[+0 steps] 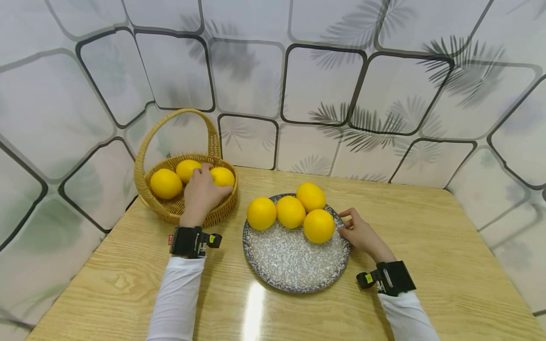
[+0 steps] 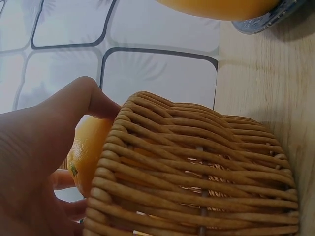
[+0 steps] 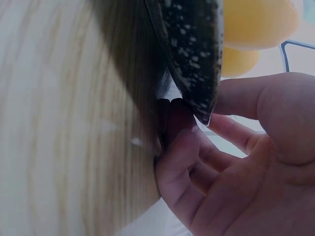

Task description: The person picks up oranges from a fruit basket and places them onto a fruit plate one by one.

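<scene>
Clasping orange (image 1: pixel 223 176): left grip (image 1: pixel 202 190), fingertips partly hidden | right grip (image 1: pixel 361 233): pinching plate (image 1: pixel 296 265) rim, fingers shadowed beneath

Seven oranges (image 1: pixel 166 183) (image 1: pixel 187 169) (image 1: pixel 223 176) (image 1: pixel 261 213) (image 1: pixel 291 212) (image 1: pixel 310 196) (image 1: pixel 318 226) are showing. One wicker basket (image 1: pixel 224 210), one speckled plate (image 1: pixel 294 260), one wooden table (image 1: pixel 452 237) and two hands (image 1: pixel 201 194) (image 1: pixel 363 235) are appearing.

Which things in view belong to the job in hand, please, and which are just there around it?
In the job:
left hand, gripping an orange in the wicker basket
two other oranges in it
right hand, holding the plate by its rim
four oranges on the plate

Just around it:
wooden table
patterned backdrop
</scene>
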A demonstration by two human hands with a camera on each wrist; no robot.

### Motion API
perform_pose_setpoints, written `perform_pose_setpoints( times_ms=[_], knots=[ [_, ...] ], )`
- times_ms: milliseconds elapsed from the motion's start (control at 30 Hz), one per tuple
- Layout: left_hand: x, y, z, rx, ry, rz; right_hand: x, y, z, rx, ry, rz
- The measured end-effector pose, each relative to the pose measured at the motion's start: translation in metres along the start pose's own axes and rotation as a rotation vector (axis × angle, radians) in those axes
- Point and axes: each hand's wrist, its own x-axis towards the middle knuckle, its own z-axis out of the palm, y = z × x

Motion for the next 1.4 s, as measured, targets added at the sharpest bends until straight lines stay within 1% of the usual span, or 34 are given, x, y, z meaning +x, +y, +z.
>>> perform_pose_setpoints(
  times_ms=[133,300,567,700,900,1000,1200,1400],
  knots=[
    [0.002,0.0,0.0,-0.01,0.015,0.001,0.001,0.002,0.0,-0.003,0.004,-0.008],
    [0.003,0.002,0.0,-0.024,0.036,0.024,0.002,0.002,-0.001,-0.004,0.005,-0.012],
    [0.002,0.005,-0.001,-0.076,0.072,0.043,0.001,0.003,0.0,-0.001,-0.004,-0.004],
    [0.002,0.007,-0.002,-0.11,0.074,0.051,0.001,0.003,0.0,0.002,-0.004,-0.005],
    [0.003,0.015,-0.005,-0.212,0.034,0.079,0.001,0.004,0.0,-0.004,0.005,-0.015],
    [0.001,0.019,-0.007,-0.234,0.006,0.086,0.001,0.004,0.0,-0.009,0.005,-0.019],
    [-0.003,0.027,-0.007,-0.223,-0.038,0.112,0.001,0.004,0.001,-0.013,0.001,-0.02],
    [-0.002,0.031,-0.004,-0.184,-0.077,0.14,0.001,0.003,0.0,-0.018,0.005,-0.015]
  ],
)
